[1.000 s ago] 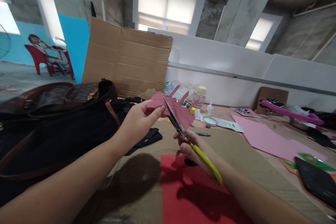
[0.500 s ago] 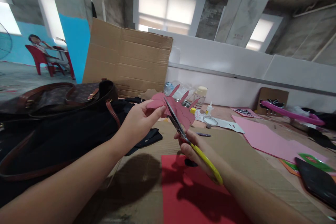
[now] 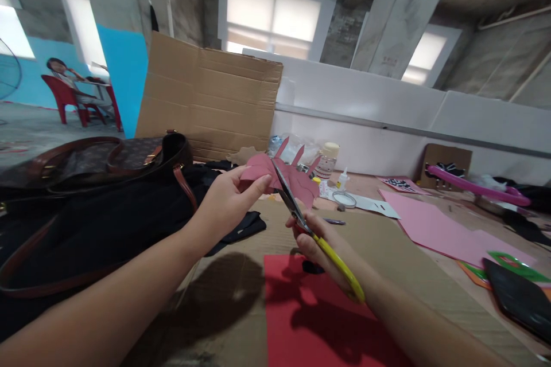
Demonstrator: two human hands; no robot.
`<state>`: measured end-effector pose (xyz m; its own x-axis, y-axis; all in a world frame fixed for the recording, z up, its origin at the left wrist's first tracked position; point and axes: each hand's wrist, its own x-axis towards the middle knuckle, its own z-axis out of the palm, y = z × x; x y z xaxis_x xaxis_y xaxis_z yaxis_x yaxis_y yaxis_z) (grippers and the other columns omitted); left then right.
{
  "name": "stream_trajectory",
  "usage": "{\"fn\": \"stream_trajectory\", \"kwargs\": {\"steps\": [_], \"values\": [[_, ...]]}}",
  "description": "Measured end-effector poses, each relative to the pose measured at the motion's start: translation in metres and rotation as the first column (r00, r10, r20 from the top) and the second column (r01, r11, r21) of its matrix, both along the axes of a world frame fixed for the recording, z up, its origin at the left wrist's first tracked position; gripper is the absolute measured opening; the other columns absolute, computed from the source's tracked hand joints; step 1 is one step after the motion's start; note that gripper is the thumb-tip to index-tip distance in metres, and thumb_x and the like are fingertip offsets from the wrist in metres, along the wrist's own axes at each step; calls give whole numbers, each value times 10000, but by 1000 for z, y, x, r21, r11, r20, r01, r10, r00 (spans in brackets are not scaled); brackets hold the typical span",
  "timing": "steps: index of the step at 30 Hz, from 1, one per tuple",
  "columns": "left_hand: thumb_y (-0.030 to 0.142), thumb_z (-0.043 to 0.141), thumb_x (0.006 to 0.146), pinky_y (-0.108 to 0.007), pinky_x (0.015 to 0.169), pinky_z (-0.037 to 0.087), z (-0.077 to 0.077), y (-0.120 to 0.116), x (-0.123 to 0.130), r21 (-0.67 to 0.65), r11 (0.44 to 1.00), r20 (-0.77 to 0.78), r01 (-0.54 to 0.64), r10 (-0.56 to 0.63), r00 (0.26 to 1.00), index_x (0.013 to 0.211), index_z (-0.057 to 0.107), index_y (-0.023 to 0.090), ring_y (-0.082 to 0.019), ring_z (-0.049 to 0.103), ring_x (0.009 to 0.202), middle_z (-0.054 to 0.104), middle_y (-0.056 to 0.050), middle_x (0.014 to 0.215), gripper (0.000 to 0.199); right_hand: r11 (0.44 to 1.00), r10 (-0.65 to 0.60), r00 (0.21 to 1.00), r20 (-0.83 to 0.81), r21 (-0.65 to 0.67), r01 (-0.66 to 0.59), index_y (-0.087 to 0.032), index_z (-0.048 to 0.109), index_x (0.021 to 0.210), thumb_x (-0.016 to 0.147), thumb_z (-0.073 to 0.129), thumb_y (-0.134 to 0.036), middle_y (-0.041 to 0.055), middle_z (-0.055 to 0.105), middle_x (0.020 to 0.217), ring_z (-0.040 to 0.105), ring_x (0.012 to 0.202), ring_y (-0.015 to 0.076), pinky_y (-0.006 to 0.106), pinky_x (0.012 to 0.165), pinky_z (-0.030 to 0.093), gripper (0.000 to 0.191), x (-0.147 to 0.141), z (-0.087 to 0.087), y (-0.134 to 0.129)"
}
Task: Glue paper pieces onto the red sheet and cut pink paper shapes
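Two hands occupied; left hand [image 3: 226, 198] pinches spiked pink paper cutout [image 3: 258, 167] beyond red paper sheet [image 3: 318, 344]; right hand [image 3: 329, 235] grips yellow-handled scissors [image 3: 321, 243] against it; cutout's spikes [image 3: 298, 155] shifted slightly left, suggesting re-angling for cutting.

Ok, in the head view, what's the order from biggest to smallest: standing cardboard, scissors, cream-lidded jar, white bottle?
1. standing cardboard
2. scissors, though being nearer makes them look bigger
3. cream-lidded jar
4. white bottle
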<state>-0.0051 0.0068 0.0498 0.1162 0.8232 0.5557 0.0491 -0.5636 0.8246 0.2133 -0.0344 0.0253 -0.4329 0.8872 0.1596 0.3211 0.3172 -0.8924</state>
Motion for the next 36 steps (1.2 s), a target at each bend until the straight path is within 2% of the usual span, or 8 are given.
{"fn": "stream_trajectory", "kwargs": {"steps": [6, 11, 15, 21, 24, 31, 36], "values": [[508, 698, 862, -320, 834, 574, 5, -3, 2, -10, 1000, 1, 15, -15, 1000, 987, 728, 170, -242, 735, 919, 792, -74, 962, 361, 1000, 0, 998, -59, -9, -1, -207, 513, 1105, 854, 548, -766, -18, 423, 842, 425, 705, 133, 298, 700, 467, 614, 0, -1, 0], [527, 681, 870, -336, 858, 569, 3, -1, 0, 4, 1000, -23, 11, -11, 1000, 1008, 726, 167, -250, 732, 944, 791, -79, 986, 388, 999, 28, 999, -23, 19, -27, -216, 514, 1082, 841, 550, -782, -27, 420, 805, 407, 653, 122, 264, 599, 400, 617, 1, -1, 4], [506, 674, 880, -317, 837, 560, 4, -2, -1, 9, 1000, -38, -10, 11, 999, 997, 725, 163, -240, 726, 926, 788, -77, 967, 366, 1000, 15, 1000, -22, 19, -15, -215, 513, 1084, 862, 545, -759, -25, 420, 807, 395, 645, 121, 255, 576, 362, 588, 1, -1, 3], [483, 658, 892, -281, 782, 530, 5, -4, -1, 32, 999, -68, -36, 38, 997, 928, 720, 167, -216, 700, 873, 771, -49, 901, 324, 999, 40, 997, -68, 35, -37, -205, 515, 1076, 855, 567, -752, -34, 412, 793, 334, 592, 97, 235, 512, 295, 592, 4, -12, 11], [496, 662, 881, -289, 777, 525, 6, -3, -1, 25, 999, -78, -46, 48, 996, 915, 717, 170, -224, 695, 864, 768, -53, 890, 332, 999, 36, 998, -59, 41, -34, -204, 518, 1088, 863, 565, -743, -35, 406, 790, 319, 581, 92, 231, 497, 282, 586, 6, -16, 14], [511, 660, 875, -284, 749, 515, 6, -3, -1, 25, 997, -86, -69, 71, 994, 874, 714, 185, -215, 676, 827, 755, -45, 851, 330, 998, 43, 998, -50, 42, -41, -209, 511, 1101, 897, 546, -710, -36, 390, 790, 306, 593, 96, 230, 497, 285, 541, 4, -8, 7], [522, 640, 882, -290, 748, 508, 4, -1, -2, 28, 995, -119, -91, 93, 988, 901, 717, 177, -217, 669, 822, 748, -45, 869, 354, 998, 42, 997, -61, 53, -38, -209, 527, 1093, 876, 565, -721, -45, 394, 761, 306, 558, 86, 228, 474, 274, 557, 5, -12, 11]]}}
